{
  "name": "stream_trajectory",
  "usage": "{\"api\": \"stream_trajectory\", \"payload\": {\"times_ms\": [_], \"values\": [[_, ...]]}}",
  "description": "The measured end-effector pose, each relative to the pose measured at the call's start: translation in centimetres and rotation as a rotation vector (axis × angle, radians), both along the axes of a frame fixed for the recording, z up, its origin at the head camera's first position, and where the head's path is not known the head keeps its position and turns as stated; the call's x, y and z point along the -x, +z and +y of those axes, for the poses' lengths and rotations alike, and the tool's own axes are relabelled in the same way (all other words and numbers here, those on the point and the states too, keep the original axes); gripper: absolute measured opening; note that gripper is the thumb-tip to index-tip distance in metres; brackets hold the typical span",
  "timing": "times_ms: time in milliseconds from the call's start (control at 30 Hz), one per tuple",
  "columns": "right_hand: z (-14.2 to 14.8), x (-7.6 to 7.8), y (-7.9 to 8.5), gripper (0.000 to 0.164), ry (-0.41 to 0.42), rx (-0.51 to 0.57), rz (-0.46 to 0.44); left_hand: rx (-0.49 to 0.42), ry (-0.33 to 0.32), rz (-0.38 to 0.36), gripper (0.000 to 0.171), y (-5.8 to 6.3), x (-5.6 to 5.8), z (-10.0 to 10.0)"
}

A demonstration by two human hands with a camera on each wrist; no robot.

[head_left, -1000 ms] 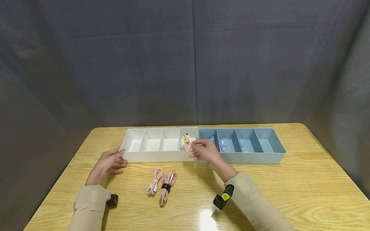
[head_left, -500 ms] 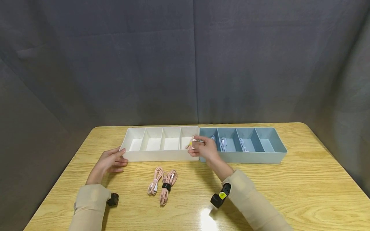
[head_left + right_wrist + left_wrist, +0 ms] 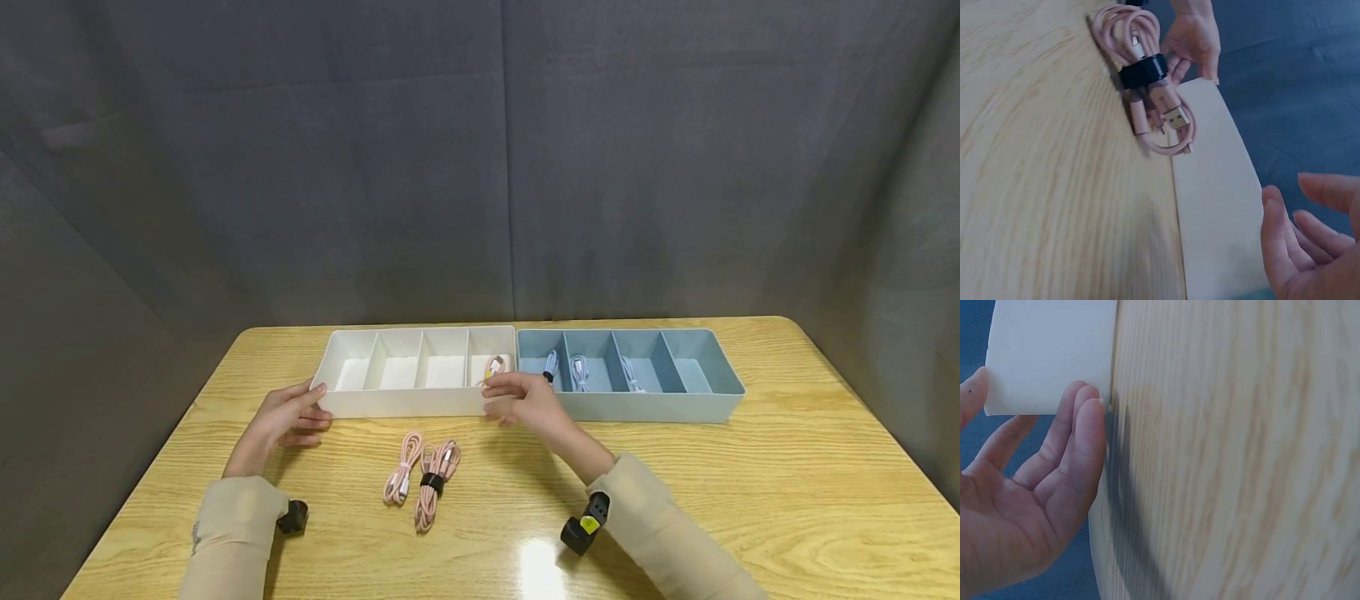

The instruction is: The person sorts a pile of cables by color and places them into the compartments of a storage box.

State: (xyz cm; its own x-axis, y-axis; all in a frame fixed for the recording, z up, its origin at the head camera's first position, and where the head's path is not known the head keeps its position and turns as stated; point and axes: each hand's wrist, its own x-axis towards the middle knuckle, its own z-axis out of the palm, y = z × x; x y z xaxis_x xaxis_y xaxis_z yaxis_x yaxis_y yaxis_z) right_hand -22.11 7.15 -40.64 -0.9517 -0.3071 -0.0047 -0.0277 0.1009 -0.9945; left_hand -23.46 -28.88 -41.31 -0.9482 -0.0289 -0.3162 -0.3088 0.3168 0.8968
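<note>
At the left end of the white divided box (image 3: 397, 404), my left hand (image 3: 283, 419) rests its thumb on the rim and its extended fingers along the corner. My right hand (image 3: 525, 406) is at the box's right front edge, with nothing in its fingers; in the right wrist view its relaxed fingers (image 3: 1277, 234) are apart beside the wall. A pink cable (image 3: 493, 367) with a yellow tie lies in the white box's rightmost compartment, partly hidden by the front wall. Before the box lie two coiled pink cables, one with a white tie (image 3: 402, 471) and one with a black strap (image 3: 431, 492).
A blue divided box (image 3: 652, 407) stands end to end with the white one. Bundled light cables (image 3: 579, 373) lie in its three left compartments. Both boxes stand along the back of the wooden table (image 3: 795, 467), before a dark grey curtain (image 3: 375, 167).
My right hand has lowered the pink cable with the yellow tie into the rightmost white compartment, released it and drawn back toward the front wall. The left hand has stayed in place.
</note>
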Motion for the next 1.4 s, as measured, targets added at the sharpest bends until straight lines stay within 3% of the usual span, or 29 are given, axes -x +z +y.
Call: {"api": "stream_trajectory", "payload": {"times_ms": [433, 967, 1400], "values": [[-0.4, 0.0, -1.5, 0.043, 0.271, -0.086, 0.078, 0.008, 0.006, -0.005, 0.073, 0.0, 0.0, 0.0], [-1.9, 0.2, -2.3, 0.047, 0.326, -0.141, 0.079, 0.003, 0.002, -0.006, 0.072, -0.1, 0.1, -0.1], [-3.2, 0.6, -2.7, 0.047, 0.437, -0.225, 0.06, 0.008, -0.009, -0.003, 0.073, 0.0, 0.1, -0.1]]}}
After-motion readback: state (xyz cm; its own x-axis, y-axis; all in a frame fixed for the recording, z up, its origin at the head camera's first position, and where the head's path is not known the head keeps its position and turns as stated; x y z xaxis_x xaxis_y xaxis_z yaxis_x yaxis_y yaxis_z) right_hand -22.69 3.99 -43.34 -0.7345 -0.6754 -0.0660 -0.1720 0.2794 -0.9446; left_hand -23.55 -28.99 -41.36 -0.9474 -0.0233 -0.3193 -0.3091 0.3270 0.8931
